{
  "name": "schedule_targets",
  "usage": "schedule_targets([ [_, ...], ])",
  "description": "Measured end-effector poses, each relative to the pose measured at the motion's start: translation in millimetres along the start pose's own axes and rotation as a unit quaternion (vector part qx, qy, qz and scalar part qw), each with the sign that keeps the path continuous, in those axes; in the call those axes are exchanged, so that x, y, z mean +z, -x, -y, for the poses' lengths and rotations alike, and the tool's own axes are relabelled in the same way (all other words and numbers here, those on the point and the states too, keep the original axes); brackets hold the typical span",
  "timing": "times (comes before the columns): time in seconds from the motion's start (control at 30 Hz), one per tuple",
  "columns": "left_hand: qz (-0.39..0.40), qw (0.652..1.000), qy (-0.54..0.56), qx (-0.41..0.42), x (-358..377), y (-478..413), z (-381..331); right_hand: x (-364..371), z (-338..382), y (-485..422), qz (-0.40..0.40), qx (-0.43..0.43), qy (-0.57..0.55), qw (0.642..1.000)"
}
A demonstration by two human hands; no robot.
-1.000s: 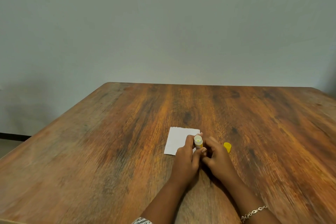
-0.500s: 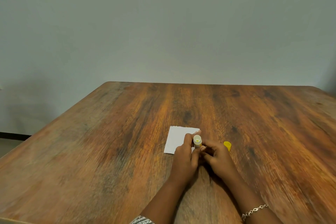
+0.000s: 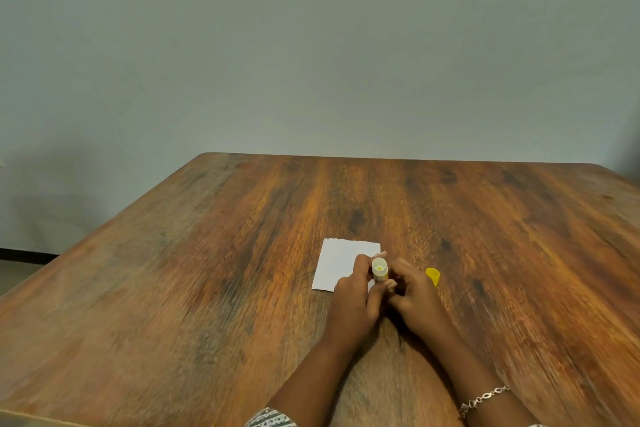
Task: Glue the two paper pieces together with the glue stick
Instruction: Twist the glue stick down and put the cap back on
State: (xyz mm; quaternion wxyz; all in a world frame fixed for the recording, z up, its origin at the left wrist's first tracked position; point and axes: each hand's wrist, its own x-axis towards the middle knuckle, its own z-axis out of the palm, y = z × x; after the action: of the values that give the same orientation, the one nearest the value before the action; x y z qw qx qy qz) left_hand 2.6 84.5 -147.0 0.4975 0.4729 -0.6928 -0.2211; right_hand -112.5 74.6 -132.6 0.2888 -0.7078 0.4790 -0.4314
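Note:
A white paper piece lies flat on the wooden table; I can make out only this one sheet. Just in front of its right corner, both hands hold an uncapped yellow glue stick upright, open end up. My left hand wraps the tube from the left. My right hand grips the lower end of the stick from the right. The stick's yellow cap lies on the table right of my right hand.
The table's far edge runs below a plain grey wall. Its left edge slants toward me, with floor visible beyond it. A bracelet sits on my right wrist.
Both hands and the glue stick shifted slightly away from me, toward the paper. The grip looks the same; paper and cap have not moved.

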Motion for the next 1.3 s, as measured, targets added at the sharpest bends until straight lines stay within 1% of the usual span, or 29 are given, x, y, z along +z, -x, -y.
schedule_targets([
  [0.1, 0.006, 1.0, 0.007, 0.001, -1, 0, -1, 3, -1, 0, -0.009, -0.006, 0.046, 0.999],
  [0.3, -0.005, 1.0, 0.011, 0.01, -1, 1, -1, -1, 1, 1, -0.009, -0.027, 0.054, 0.998],
  [0.43, -0.005, 1.0, 0.001, 0.012, -1, 0, -2, -4, 5, 3, 0.016, -0.047, 0.131, 0.99],
  [0.47, -0.009, 1.0, 0.001, 0.013, -1, 0, -3, -7, 6, 4, 0.01, -0.056, 0.15, 0.987],
  [0.5, -0.014, 1.0, -0.001, 0.013, -1, 1, -3, -12, 7, 5, -0.017, -0.065, 0.17, 0.983],
  [0.57, -0.016, 1.0, -0.008, 0.008, -1, 1, -3, -25, 4, 5, -0.098, -0.061, 0.213, 0.97],
  [0.6, -0.017, 1.0, -0.013, 0.003, 0, 1, -2, -32, 1, 5, -0.128, -0.041, 0.235, 0.963],
  [0.63, -0.019, 1.0, -0.02, -0.003, 1, 2, -2, -38, -2, 4, -0.138, -0.015, 0.255, 0.957],
  [0.67, -0.024, 0.999, -0.027, -0.007, 1, 2, -2, -42, -5, 3, -0.127, 0.01, 0.271, 0.954],
  [0.73, -0.036, 0.999, -0.038, -0.008, 2, 2, -2, -43, -10, 4, -0.07, 0.046, 0.295, 0.952],
  [0.8, -0.046, 0.998, -0.051, -0.005, 1, 1, -3, -39, -13, 5, -0.019, 0.057, 0.321, 0.945],
  [0.87, -0.053, 0.997, -0.062, -0.003, -1, 1, -3, -37, -13, 5, 0.008, 0.065, 0.36, 0.931],
  [0.93, -0.056, 0.996, -0.073, -0.002, -1, 2, -3, -37, -15, 3, 0.012, 0.069, 0.395, 0.916],
  [1.0, -0.058, 0.995, -0.081, -0.001, -1, 2, -4, -36, -16, 3, -0.01, 0.075, 0.394, 0.916],
  [1.07, -0.061, 0.995, -0.083, 0.002, -1, 2, -4, -36, -15, 3, -0.042, 0.073, 0.368, 0.926],
  [1.2, -0.067, 0.995, -0.078, 0.006, -2, 1, -4, -33, -12, 4, -0.135, 0.015, 0.233, 0.963],
  [1.3, -0.07, 0.995, -0.075, -0.006, -2, 0, -4, -31, -8, 6, -0.175, -0.009, 0.134, 0.975],
])
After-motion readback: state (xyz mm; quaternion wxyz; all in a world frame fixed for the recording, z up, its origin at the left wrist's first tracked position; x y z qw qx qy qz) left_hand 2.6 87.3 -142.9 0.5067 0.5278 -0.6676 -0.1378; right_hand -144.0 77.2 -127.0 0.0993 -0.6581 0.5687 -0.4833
